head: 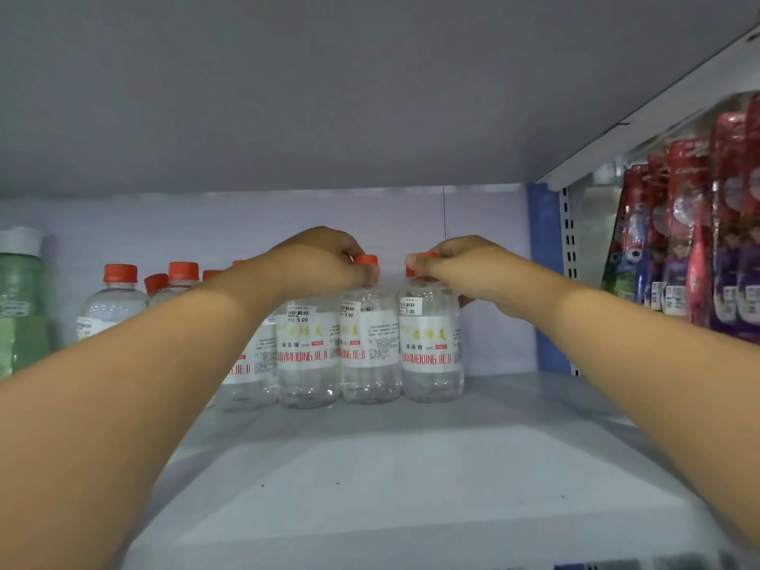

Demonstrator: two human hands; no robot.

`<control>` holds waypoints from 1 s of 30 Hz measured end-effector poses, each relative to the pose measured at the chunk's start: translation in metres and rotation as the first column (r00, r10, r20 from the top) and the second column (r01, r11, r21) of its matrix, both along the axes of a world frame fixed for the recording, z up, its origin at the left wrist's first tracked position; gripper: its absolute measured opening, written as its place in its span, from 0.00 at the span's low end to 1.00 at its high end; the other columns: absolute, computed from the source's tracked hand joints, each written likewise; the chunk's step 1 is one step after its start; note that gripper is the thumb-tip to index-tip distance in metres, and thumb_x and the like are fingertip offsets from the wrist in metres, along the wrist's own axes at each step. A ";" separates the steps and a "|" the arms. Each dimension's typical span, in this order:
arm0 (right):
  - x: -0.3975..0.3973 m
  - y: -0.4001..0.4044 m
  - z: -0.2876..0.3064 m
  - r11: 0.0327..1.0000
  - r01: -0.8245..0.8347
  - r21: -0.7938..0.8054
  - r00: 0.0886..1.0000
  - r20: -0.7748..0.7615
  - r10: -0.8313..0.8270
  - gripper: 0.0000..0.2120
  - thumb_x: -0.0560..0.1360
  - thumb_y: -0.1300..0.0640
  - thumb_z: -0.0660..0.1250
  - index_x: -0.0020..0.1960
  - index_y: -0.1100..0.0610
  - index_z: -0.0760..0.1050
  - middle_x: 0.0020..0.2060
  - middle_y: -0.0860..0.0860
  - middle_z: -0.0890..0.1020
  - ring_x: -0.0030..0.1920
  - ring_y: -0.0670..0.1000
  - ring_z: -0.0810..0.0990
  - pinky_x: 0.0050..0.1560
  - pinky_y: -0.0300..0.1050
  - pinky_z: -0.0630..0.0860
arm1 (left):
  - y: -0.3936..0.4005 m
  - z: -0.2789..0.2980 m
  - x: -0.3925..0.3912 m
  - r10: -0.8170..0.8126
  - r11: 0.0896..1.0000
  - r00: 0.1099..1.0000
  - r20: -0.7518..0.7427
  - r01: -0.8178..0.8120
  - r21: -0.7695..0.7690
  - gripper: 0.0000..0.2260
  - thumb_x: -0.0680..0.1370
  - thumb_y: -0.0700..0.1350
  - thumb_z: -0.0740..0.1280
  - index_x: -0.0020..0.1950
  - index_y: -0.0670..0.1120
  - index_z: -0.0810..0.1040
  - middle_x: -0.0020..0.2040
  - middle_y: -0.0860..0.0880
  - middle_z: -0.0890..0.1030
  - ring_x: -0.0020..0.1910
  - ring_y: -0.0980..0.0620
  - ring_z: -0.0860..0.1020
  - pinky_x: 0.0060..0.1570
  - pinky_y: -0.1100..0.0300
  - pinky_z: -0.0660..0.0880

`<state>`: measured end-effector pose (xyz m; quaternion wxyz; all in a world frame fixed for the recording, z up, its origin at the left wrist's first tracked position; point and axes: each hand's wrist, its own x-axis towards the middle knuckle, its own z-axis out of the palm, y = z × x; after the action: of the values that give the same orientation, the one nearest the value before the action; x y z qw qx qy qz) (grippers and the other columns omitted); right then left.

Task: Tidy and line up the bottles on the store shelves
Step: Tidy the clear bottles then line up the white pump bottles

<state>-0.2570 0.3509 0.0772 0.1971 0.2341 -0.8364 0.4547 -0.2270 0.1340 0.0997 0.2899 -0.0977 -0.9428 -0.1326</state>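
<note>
Several clear bottles with red caps and white labels stand in a row deep on the grey shelf [411, 454]. My left hand [325, 261] grips the cap of the second bottle from the right [370, 347]. My right hand [464, 265] grips the cap of the rightmost bottle [432, 347]. These two bottles stand upright, side by side and nearly touching. Another labelled bottle [308, 351] stands just left of them, its cap hidden behind my left hand. More red-capped bottles [115, 302] stand further left, partly hidden by my left forearm.
A green bottle with a white cap [20, 298] stands at the far left. The underside of the shelf above [329, 96] hangs low overhead. A blue upright [547, 281] bounds the shelf on the right; beyond it hang red toothbrush packs [691, 232].
</note>
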 end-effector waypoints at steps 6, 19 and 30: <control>0.001 0.003 -0.001 1.000 -0.015 0.001 0.999 0.040 0.015 0.13 0.80 0.46 0.68 0.57 0.55 0.82 0.50 0.49 0.88 0.45 0.47 0.85 0.37 0.39 0.78 | -0.001 -0.002 0.000 -0.024 0.999 1.000 0.004 0.023 0.022 0.16 0.79 0.61 0.68 0.62 0.55 0.81 0.57 0.56 0.79 0.57 0.52 0.76 0.54 0.58 0.70; 0.003 -0.002 -0.010 0.988 0.041 -0.149 0.998 -0.030 -0.046 0.17 0.75 0.47 0.75 0.54 0.59 0.79 0.44 0.49 0.86 0.39 0.48 0.84 0.34 0.43 0.81 | 0.004 -0.009 -0.001 0.071 0.997 0.996 -0.046 -0.070 0.017 0.21 0.77 0.67 0.66 0.61 0.53 0.78 0.53 0.55 0.80 0.53 0.51 0.78 0.55 0.53 0.76; 0.000 -0.002 -0.010 0.993 0.001 -0.121 1.000 0.003 -0.001 0.16 0.76 0.45 0.73 0.54 0.57 0.84 0.49 0.50 0.88 0.51 0.51 0.86 0.56 0.49 0.83 | 0.006 -0.010 0.000 0.090 0.994 0.994 -0.058 -0.086 0.071 0.22 0.75 0.68 0.67 0.58 0.53 0.78 0.53 0.54 0.81 0.53 0.50 0.79 0.55 0.53 0.77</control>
<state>-0.2573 0.3486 0.0668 0.2102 0.2207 -0.8075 0.5050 -0.2271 0.1396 0.0901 0.3274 -0.0502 -0.9318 -0.1487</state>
